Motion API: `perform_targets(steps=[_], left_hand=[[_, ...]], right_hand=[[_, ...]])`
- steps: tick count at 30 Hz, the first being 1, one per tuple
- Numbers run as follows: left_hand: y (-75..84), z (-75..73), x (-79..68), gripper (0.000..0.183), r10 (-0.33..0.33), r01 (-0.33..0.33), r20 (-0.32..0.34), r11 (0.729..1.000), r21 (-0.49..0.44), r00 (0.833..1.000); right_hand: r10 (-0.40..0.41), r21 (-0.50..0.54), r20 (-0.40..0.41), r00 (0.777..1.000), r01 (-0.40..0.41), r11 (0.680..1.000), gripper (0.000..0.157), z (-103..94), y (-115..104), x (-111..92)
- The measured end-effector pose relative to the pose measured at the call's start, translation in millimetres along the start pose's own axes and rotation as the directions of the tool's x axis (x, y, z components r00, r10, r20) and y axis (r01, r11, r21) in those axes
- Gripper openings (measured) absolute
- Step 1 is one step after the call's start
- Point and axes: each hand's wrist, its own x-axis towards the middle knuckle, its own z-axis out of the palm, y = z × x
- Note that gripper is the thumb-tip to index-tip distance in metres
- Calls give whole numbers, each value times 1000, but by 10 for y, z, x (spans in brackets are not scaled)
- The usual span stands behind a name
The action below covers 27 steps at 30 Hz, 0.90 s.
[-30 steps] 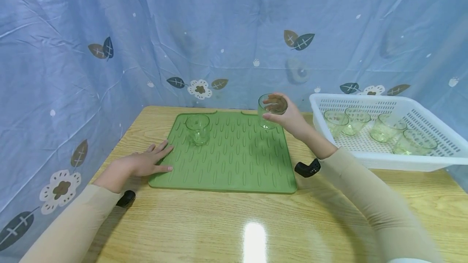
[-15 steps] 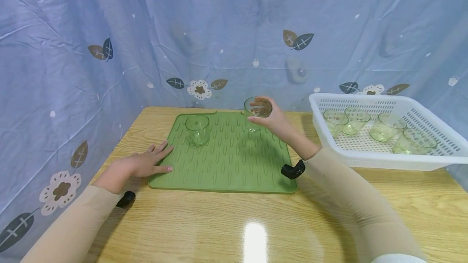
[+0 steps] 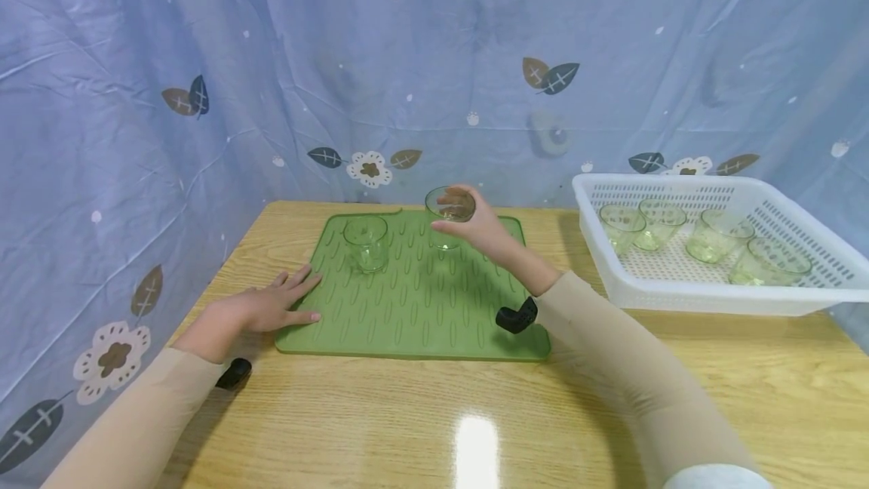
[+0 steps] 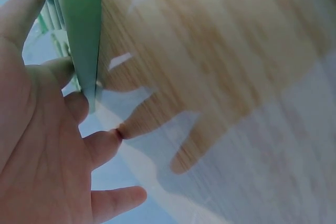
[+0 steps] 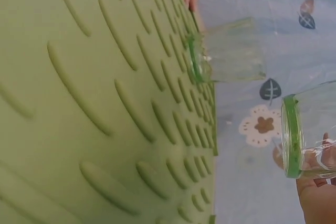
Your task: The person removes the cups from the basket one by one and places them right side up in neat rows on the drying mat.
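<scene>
We note a fitted beige left sleeve (image 3: 145, 413), a matching right sleeve (image 3: 611, 353) creased mid-arm, pale fabric (image 3: 716, 478) above it, and a small black device (image 3: 517, 316) at each wrist.

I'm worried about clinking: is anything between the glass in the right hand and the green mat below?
Nothing visible: just a gap between the held glass and the green mat. The standing glass is apart, to the left.

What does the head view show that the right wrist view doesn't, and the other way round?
Only the head view shows the white basket and the four glasses in it.

Only the right wrist view shows a side-on gap between the held glass and the green mat.

Both show the mat, the standing glass, the held glass, the blue curtain, the right hand and at least part of the left hand.
</scene>
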Motion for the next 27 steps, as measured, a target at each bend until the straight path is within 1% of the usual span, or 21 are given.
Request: perform_targets(steps=[12, 15, 20, 27], left_hand=[[13, -3, -5, 92, 2, -2, 1, 1000, 3, 1000], [22, -3, -9, 92, -1, 1, 0, 1000, 6, 1000], [19, -6, -9, 93, -4, 4, 2, 1000, 2, 1000], [14, -5, -2, 93, -4, 4, 0, 1000, 3, 1000]], right_hand=[[73, -13, 62, 995, -72, 997, 79, 220, 116, 52], [99, -6, 61, 993, -99, 995, 81, 269, 126, 61], [145, -6, 31, 989, -145, 989, 87, 311, 126, 103], [197, -75, 8, 980, -196, 978, 94, 348, 159, 169]])
